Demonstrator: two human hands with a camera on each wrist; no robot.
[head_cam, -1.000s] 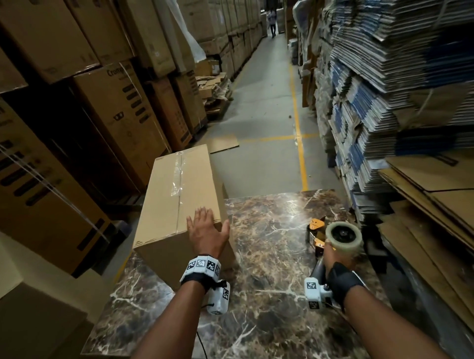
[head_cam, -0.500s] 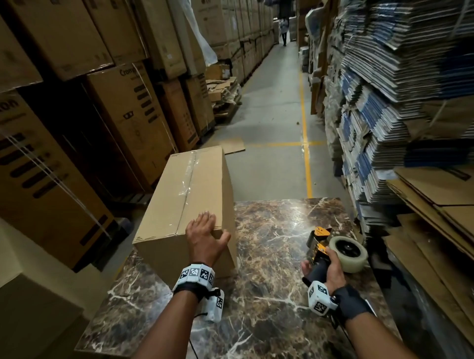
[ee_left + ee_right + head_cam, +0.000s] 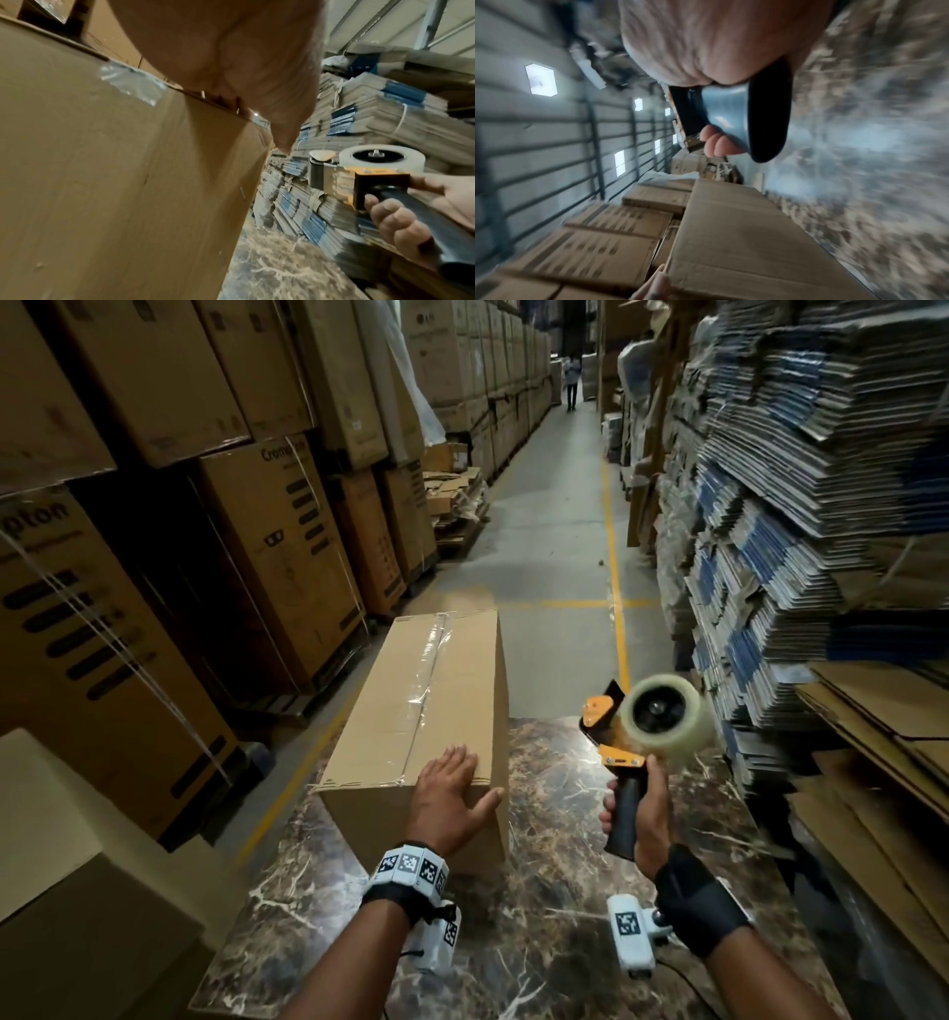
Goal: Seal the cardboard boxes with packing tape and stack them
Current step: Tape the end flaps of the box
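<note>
- Left hand [image 3: 445, 794] laid flat, fingers straight and thumb spread, on the near top edge of the cardboard box [image 3: 426, 711]; nothing pinched or wrapped.
- Cardboard box closed and directly under that palm, standing on the left part of the marble table [image 3: 554, 916], its far end overhanging the table edge; seen as a broad brown wall in the left wrist view [image 3: 115, 192].
- Clear packing tape strip [image 3: 429, 660] along the top seam, just left of the fingertips, with its end folded down the near face [image 3: 131, 85].
- Right hand [image 3: 639, 819] curled round the black handle of the tape dispenser [image 3: 642, 731], held in the air above the table, well apart from the box, to the right of the left hand.
- Tape roll [image 3: 665, 713] above the gripping fingers, orange frame beside it on the box side; blurred.
- In the right wrist view, fingertips [image 3: 716, 145] wrapped over the dark handle [image 3: 731, 113]; the rest smeared.
- Beyond the right hand, stacks of flattened cartons [image 3: 770, 505]; beyond the left, tall printed cartons [image 3: 287, 546].
- Far down the aisle, a person [image 3: 571, 382] standing.
</note>
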